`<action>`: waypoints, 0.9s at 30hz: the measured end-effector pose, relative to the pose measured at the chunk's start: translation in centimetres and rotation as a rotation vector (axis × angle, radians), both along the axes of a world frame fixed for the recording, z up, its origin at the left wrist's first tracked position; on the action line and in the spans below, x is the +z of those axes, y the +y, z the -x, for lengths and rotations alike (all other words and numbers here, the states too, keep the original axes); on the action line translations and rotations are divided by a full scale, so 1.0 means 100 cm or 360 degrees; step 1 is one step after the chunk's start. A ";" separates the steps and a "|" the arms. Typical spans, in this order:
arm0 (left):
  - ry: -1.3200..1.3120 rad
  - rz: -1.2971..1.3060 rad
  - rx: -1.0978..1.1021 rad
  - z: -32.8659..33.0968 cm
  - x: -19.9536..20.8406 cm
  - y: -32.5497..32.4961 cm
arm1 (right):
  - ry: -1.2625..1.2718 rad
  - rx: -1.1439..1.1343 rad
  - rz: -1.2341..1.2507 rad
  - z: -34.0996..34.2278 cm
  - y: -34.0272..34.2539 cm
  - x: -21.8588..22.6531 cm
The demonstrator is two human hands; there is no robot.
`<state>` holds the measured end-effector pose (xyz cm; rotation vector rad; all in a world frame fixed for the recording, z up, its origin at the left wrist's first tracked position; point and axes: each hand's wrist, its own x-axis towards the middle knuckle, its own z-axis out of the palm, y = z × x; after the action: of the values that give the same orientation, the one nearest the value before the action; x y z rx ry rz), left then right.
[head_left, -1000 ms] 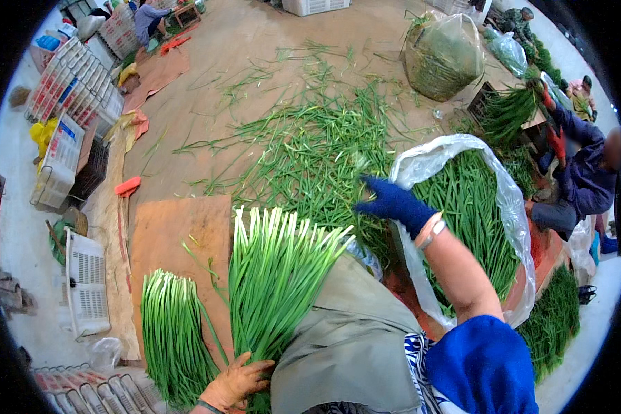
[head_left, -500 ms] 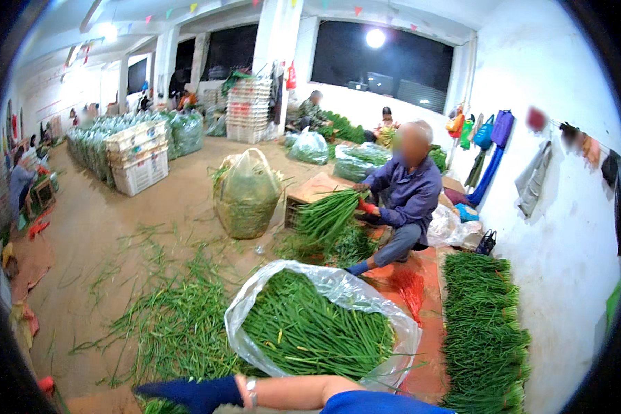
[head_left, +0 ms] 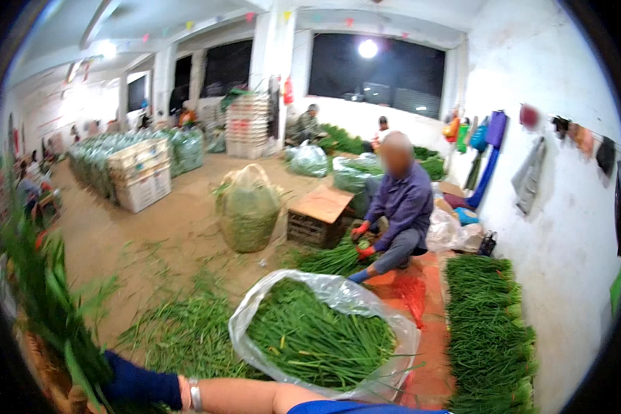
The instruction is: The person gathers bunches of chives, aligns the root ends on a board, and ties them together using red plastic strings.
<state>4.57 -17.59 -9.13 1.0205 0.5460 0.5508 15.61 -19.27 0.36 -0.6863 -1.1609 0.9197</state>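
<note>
My right arm reaches leftward along the lower edge. The dark blue glove on my right hand (head_left: 134,383) meets the lower part of an upright bunch of green chives (head_left: 52,303) at the far left. The hand is closed around the bunch; its fingers are mostly hidden behind the leaves, which are blurred. I do not see my left hand. In front of me a clear plastic bag (head_left: 245,298) stands open, full of loose chives (head_left: 317,334). Cut green leaves (head_left: 193,331) are scattered on the floor left of the bag.
A co-worker (head_left: 400,200) in red gloves crouches beyond the bag, handling chives (head_left: 328,259) beside a cardboard box (head_left: 314,228). Neat rows of chives (head_left: 490,331) lie along the right wall. A filled bag with handles (head_left: 248,214) and white crates (head_left: 141,183) stand farther back.
My right hand has moved left, and an upright bunch of chives now shows at the far left. The co-worker has lowered their bunch to the floor.
</note>
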 end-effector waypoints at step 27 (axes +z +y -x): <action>-0.0627 0.0739 0.1024 0.113 -0.112 -0.071 | -0.0328 0.0361 0.1348 0.059 0.062 -0.191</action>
<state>-6.70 -24.70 -20.29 0.2609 0.6077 1.1053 9.68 -13.09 -18.78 -1.3701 -1.0152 1.5882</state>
